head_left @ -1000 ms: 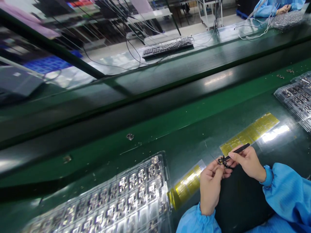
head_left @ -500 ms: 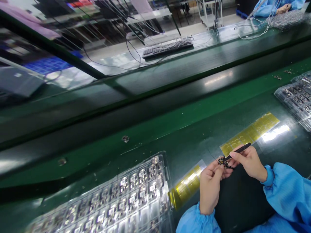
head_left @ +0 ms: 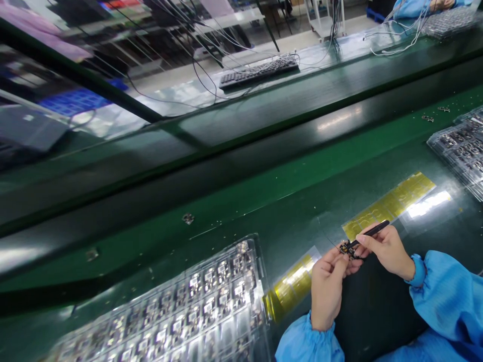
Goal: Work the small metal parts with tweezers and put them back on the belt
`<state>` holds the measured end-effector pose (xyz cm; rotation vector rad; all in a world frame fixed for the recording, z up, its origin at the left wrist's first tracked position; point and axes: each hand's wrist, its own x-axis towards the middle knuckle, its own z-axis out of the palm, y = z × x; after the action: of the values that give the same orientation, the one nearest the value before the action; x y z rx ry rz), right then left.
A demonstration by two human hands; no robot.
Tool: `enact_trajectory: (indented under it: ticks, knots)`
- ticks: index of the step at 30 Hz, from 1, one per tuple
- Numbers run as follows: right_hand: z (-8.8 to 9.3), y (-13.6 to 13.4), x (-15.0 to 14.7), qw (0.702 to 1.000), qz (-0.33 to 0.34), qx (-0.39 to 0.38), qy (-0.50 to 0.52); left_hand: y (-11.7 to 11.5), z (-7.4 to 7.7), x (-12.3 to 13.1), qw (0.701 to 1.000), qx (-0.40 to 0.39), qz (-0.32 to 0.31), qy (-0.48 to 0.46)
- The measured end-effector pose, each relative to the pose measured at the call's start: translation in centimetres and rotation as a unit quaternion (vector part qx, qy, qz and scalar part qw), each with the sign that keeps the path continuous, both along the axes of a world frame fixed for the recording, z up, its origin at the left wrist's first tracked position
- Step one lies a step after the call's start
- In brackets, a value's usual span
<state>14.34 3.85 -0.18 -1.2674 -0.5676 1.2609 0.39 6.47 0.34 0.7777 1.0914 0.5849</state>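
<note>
My left hand pinches a small dark circuit part between thumb and fingertips, just above the green bench. My right hand grips black tweezers whose tip rests on that part. Both arms wear blue sleeves. A strip of yellow film lies on the bench right behind the hands. A second yellow strip lies to the left of my left hand.
A clear blister tray of several small boards sits at lower left; another tray at the right edge. Loose small parts ride the green conveyor. A keyboard and cables lie beyond. Another person's blue sleeve is top right.
The loose parts on the conveyor have drifted left. My hands have stayed together on the small part, with only a slight shift of the view.
</note>
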Motion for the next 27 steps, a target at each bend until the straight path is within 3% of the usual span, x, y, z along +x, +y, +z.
enact_trajectory:
  ticks: [12, 15, 17, 20, 22, 25, 27]
  knots:
    - [0.2, -0.1, -0.1, 0.999, 0.007, 0.015, -0.049, -0.1, -0.1, 0.1, 1.0, -0.001, 0.011, -0.006]
    - [0.3, -0.7, -0.1, 0.991, 0.009, 0.051, -0.121, -0.1, -0.5, 0.1, 1.0, 0.007, 0.006, -0.01]
    - [0.5, -1.4, 0.0, 0.966, 0.008, 0.128, -0.224, -0.1, -0.8, 0.1, 1.0, 0.009, 0.01, -0.017]
    - [1.3, -2.5, 0.4, 0.89, 0.001, 0.258, -0.377, -0.5, -0.9, 0.0, 0.999, 0.008, 0.019, -0.026]
    - [1.8, -3.1, 0.9, 0.858, -0.017, 0.282, -0.428, -0.7, -0.5, -0.2, 0.999, -0.005, 0.03, -0.015]
    - [1.9, -3.4, 1.8, 0.856, -0.065, 0.24, -0.453, 0.1, 0.7, -0.3, 0.999, -0.01, 0.039, 0.002]
    - [1.1, -3.0, 2.3, 0.868, -0.078, 0.22, -0.438, 2.7, 1.7, -0.2, 0.998, 0.03, 0.044, 0.022]
